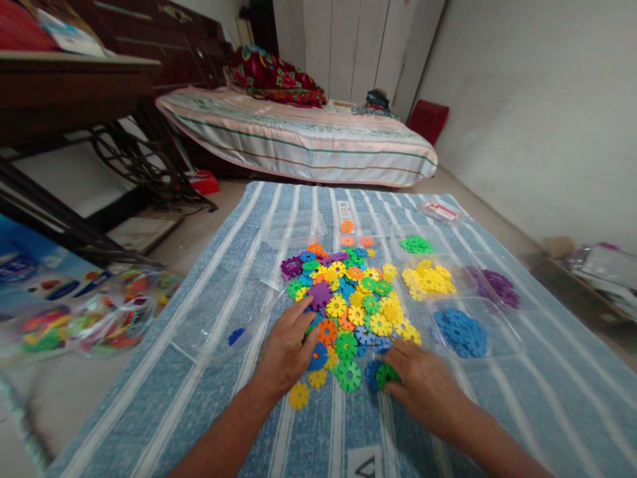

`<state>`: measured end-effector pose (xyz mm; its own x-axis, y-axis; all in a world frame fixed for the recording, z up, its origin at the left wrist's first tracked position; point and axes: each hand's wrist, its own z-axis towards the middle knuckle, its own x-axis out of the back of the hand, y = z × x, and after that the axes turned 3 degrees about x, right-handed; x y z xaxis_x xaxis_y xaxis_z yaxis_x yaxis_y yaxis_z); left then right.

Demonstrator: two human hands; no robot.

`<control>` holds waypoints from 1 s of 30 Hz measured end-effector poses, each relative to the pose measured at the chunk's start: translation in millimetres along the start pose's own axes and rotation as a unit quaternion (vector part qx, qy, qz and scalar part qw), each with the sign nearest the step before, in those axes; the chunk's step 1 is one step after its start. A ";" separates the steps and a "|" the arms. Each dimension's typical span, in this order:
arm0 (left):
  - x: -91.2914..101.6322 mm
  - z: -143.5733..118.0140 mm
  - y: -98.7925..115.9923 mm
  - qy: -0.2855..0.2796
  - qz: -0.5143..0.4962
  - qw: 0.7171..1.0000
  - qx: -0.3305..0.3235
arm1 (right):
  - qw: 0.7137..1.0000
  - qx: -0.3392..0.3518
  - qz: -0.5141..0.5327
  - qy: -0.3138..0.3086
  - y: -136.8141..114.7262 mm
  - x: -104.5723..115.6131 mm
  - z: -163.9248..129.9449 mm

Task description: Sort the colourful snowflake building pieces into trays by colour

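Discs [348, 305]: moulded plastic, glossy, smooth, notched rims. Trays [502, 345]: clear thin plastic, shiny. Mat [209, 398]: woven cloth, matt, coarse weave, striped. Table [74, 79]: dark wood, polished. Wall [537, 113]: matt plaster, slightly rough.

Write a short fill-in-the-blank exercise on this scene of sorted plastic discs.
1. The right hand pinches a ____ disc.
2. The sorted pile nearest the right hand is ____.
3. The left hand rests on the ____ pile.
4. Everything lies on a ____ cloth.

Missing words: green; blue; mixed; striped

Head view, downward, close overhead.
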<state>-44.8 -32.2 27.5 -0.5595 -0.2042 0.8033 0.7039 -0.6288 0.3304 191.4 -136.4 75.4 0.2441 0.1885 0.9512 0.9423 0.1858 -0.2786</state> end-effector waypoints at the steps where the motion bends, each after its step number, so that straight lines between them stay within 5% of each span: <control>1: 0.5 0.2 0.2 0.001 0.001 1.000 -0.002 | 1.000 -0.006 0.011 0.004 0.5 -0.1 -1.0; 7: 1.0 -1.4 -2.0 0.008 0.002 1.000 -0.010 | 0.993 -0.003 0.117 -0.001 17.5 28.9 6.5; 10: -0.4 -2.0 -3.7 0.013 -0.002 1.000 -0.011 | 0.982 -0.022 0.083 0.166 46.2 66.2 25.8; 12: -1.0 -2.1 -4.3 0.014 -0.003 1.000 -0.010 | 0.940 -0.081 0.052 0.327 66.1 89.6 39.1; 15: -1.1 -2.1 -3.9 0.009 0.001 1.000 -0.003 | 0.897 -0.118 0.033 0.426 80.8 104.3 48.2; 18: -0.2 -2.1 -2.2 0.002 0.003 1.000 0.003 | 0.919 -0.072 0.056 0.384 70.6 87.0 41.4; 24: 2.2 -1.4 2.1 -0.008 -0.013 1.000 0.010 | 0.958 0.060 0.114 0.256 13.7 15.8 15.8; 30: 1.2 -2.5 1.8 -0.006 -0.011 1.000 0.014 | 0.959 0.114 0.026 0.260 -30.8 -22.8 5.9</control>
<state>-45.3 -35.4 27.9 -0.5698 -0.1814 0.8015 0.7035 -0.6119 0.3616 155.4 -140.8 61.5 0.4268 -0.2910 0.8562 0.8652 0.4071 -0.2929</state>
